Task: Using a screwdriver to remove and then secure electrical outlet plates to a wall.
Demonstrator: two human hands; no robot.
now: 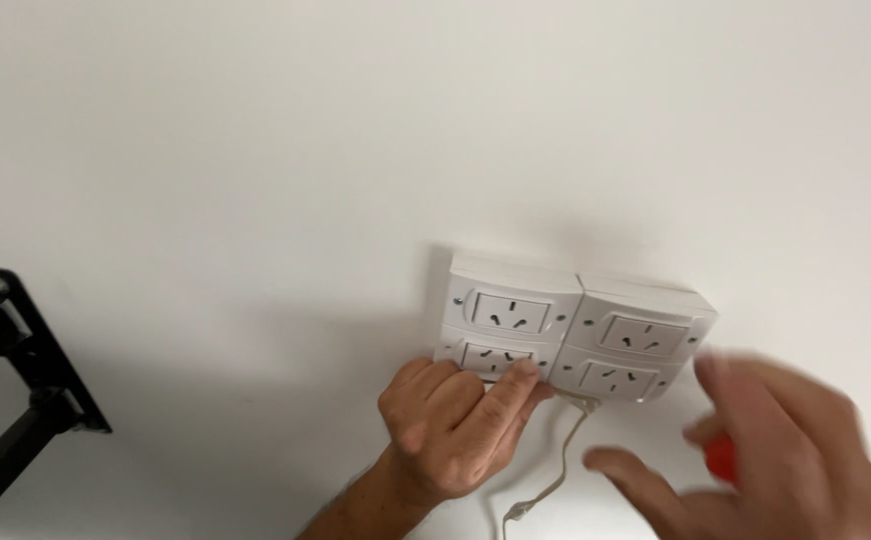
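Nearest, at five o'clock, the blurred right hand (766, 455) has its grip curled round a small red object (721, 457), too smeared to name. At six o'clock the left hand (456, 425) rests its fingers loosely bent, clamped on nothing, against the lower left socket of the white four-socket outlet block (576, 330), a thin white cord (556, 470) dangling below. Farther, at nine o'clock, a black bracket (6, 390) stands on the white wall (256, 150)

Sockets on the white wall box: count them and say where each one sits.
4: upper left, upper right, lower left partly behind the left hand, lower right.
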